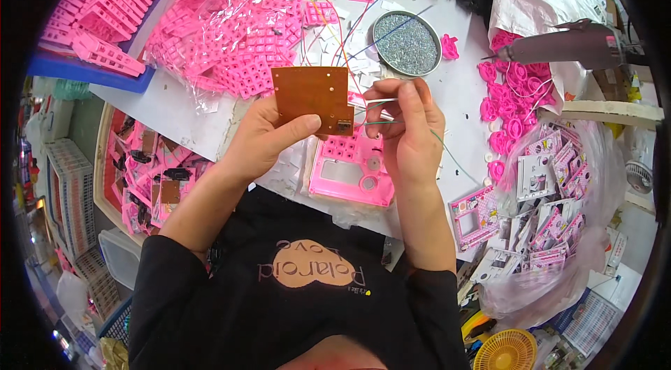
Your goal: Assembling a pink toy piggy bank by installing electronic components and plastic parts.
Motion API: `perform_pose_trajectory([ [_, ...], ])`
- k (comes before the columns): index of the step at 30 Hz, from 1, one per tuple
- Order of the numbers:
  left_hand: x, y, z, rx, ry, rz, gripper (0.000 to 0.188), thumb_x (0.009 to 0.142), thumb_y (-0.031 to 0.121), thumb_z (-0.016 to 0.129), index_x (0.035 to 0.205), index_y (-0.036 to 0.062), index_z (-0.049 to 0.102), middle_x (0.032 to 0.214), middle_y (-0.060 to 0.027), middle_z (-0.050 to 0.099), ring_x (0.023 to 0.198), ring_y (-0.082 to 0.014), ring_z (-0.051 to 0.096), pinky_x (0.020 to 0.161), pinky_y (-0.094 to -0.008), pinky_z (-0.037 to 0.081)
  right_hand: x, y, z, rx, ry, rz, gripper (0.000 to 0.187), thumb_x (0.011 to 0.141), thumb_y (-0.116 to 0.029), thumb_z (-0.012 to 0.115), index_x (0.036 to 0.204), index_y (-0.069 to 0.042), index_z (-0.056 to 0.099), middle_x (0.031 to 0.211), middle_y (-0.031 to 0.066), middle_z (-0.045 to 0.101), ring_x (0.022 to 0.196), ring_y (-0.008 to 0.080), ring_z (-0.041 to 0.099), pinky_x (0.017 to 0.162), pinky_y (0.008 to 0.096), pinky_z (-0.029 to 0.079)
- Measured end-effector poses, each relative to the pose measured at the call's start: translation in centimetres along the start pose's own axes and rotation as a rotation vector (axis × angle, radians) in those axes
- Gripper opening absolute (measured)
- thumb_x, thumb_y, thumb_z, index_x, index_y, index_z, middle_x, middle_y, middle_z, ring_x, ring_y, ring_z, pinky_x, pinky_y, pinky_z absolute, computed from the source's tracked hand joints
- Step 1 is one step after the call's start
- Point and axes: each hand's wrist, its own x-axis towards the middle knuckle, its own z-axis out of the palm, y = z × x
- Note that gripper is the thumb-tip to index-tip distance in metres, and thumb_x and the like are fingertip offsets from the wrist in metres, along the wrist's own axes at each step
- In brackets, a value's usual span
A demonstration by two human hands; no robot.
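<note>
My left hand (258,134) grips a brown circuit board (307,94) by its left edge, thumb on its face, holding it up over the table. Several thin coloured wires run from behind the board towards the far side. Close by on the right, my right hand (414,129) has its fingers curled round thin wires (381,122), one of them green and trailing down to the right. Below the board lies a pink plastic casing (374,190) with a rectangular window, a round opening and pink keys (341,148). The board hides the casing's far left part.
Beyond my hands stand a round dish of small screws (405,43) and a bag of pink keypads (231,27). A power screwdriver (566,48) hangs at right above pink loops (514,115). Printed panels (542,220) fill a bag. A bin (105,160) of casings sits at left.
</note>
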Motion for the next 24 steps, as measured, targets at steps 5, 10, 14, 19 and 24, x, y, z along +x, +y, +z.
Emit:
perform_pose_trajectory([
  [5, 0.6, -1.1, 1.8, -0.223, -0.004, 0.160, 0.043, 0.101, 0.021, 0.061, 0.136, -0.0026, 0.056, 0.125, -0.0207, 0.067, 0.105, -0.0248, 0.068, 0.088, -0.0405, 0.057, -0.4, 2.4, -1.4, 0.269, -0.011, 0.245, 0.023, 0.102, -0.021, 0.059, 0.105, 0.001, 0.066, 0.076, 0.0079, 0.064, 0.054, 0.0132, 0.055, 0.045, 0.0248, 0.042],
  [10, 1.0, -1.7, 0.6, -0.305, -0.192, 0.057, 0.051, 0.102, 0.027, 0.059, 0.141, -0.0040, 0.050, 0.125, -0.0236, 0.066, 0.097, -0.0279, 0.070, 0.084, -0.0401, 0.058, -0.8, 3.7, -2.2, 0.413, -0.171, 0.540, 0.028, 0.104, -0.029, 0.057, 0.108, -0.002, 0.063, 0.070, 0.0047, 0.057, 0.050, 0.0096, 0.046, 0.041, 0.0232, 0.030],
  [14, 0.8, -1.9, -0.3, -0.335, -0.176, 0.089, 0.058, 0.100, 0.034, 0.061, 0.142, -0.0046, 0.048, 0.115, -0.0232, 0.067, 0.086, -0.0263, 0.069, 0.065, -0.0357, 0.057, -1.3, 2.9, -2.1, 0.332, -0.087, 0.465, 0.026, 0.103, -0.030, 0.058, 0.111, -0.005, 0.060, 0.071, 0.0039, 0.056, 0.049, 0.0084, 0.044, 0.042, 0.0219, 0.031],
  [19, 0.8, -0.5, 1.2, -0.384, -0.170, 0.010, 0.059, 0.099, 0.038, 0.062, 0.138, -0.0045, 0.050, 0.109, -0.0240, 0.065, 0.079, -0.0240, 0.068, 0.048, -0.0285, 0.051, -1.9, 3.1, -1.8, 0.019, -0.078, 0.315, 0.017, 0.102, -0.020, 0.062, 0.114, -0.008, 0.059, 0.073, -0.0014, 0.057, 0.052, 0.0035, 0.044, 0.044, 0.0188, 0.031],
  [24, 0.3, -0.2, 1.4, -0.485, -0.222, 0.007, 0.056, 0.101, 0.038, 0.058, 0.131, -0.0089, 0.050, 0.108, -0.0277, 0.062, 0.071, -0.0243, 0.067, 0.043, -0.0299, 0.049, -2.3, 2.3, -1.7, -0.073, -0.106, 0.414, 0.025, 0.100, -0.008, 0.061, 0.124, -0.009, 0.056, 0.072, -0.0059, 0.056, 0.053, 0.0014, 0.044, 0.044, 0.0176, 0.030],
])
